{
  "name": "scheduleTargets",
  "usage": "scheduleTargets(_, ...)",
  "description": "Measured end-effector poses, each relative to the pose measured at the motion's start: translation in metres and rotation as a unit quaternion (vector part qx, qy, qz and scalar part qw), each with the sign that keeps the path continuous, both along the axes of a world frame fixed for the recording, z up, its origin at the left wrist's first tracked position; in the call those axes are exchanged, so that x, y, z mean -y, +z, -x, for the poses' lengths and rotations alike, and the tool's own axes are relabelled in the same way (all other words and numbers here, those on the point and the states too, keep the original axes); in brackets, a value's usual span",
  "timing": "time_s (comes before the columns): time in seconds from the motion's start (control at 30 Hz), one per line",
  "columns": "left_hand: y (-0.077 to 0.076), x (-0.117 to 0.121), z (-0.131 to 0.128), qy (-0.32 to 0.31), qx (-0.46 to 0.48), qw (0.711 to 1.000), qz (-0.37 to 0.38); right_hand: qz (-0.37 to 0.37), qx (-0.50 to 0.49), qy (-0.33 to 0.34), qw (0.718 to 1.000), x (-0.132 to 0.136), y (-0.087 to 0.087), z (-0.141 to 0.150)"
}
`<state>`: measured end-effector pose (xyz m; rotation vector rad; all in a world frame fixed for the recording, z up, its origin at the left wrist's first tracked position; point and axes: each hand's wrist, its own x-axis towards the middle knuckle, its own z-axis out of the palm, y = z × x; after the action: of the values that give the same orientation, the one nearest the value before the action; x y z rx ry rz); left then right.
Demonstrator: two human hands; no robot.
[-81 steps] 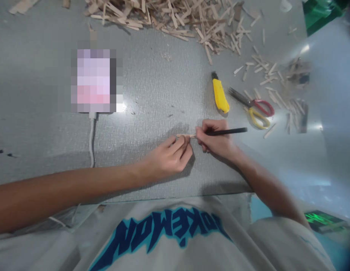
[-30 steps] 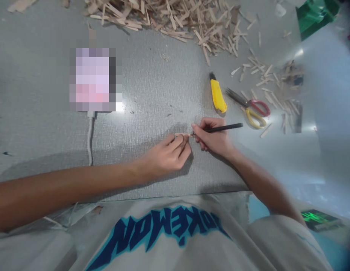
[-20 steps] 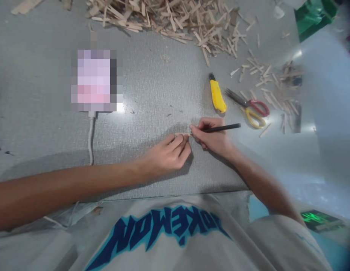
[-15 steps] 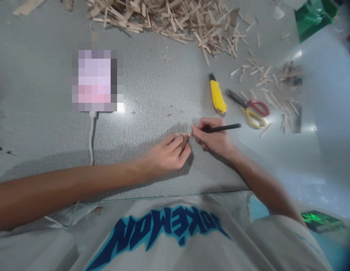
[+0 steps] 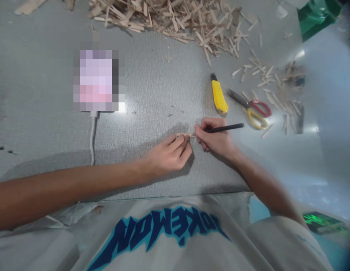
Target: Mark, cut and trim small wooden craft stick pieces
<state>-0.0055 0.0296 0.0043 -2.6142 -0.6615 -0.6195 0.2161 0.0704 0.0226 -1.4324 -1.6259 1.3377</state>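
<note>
A small wooden stick (image 5: 184,134) lies flat on the grey mat (image 5: 152,94). My left hand (image 5: 169,154) presses it down with curled fingertips. My right hand (image 5: 216,139) is closed round a black pencil (image 5: 227,128), whose tip touches the stick's right end. The two hands nearly touch each other.
A yellow utility knife (image 5: 219,96) and scissors (image 5: 252,107) with red and yellow handles lie just beyond my right hand. A big heap of wooden sticks (image 5: 175,17) fills the far edge, loose sticks (image 5: 272,81) to the right. A blurred phone (image 5: 98,80) with a white cable (image 5: 92,141) lies left.
The pencil tip has shifted slightly back and forth along the stick's right end. My left hand has stayed pressed on the stick.
</note>
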Motion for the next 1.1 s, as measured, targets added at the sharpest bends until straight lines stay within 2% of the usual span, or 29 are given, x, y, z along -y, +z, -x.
scheduleTargets(0.5,0.0030,-0.0025,0.0000,0.000,-0.021,0.999,-0.029,-0.009,-0.023,-0.006,1.000,0.0011,-0.0027,0.0005)
scheduleTargets(0.77,0.0016,-0.0007,0.0007,-0.006,-0.008,1.000,0.009,0.003,-0.010,-0.014,1.000,-0.0008,-0.0011,0.0050)
scheduleTargets(1.1,0.0034,-0.0011,0.0003,-0.005,-0.015,1.000,-0.017,-0.011,-0.013,-0.006,1.000,-0.0010,-0.0028,0.0043)
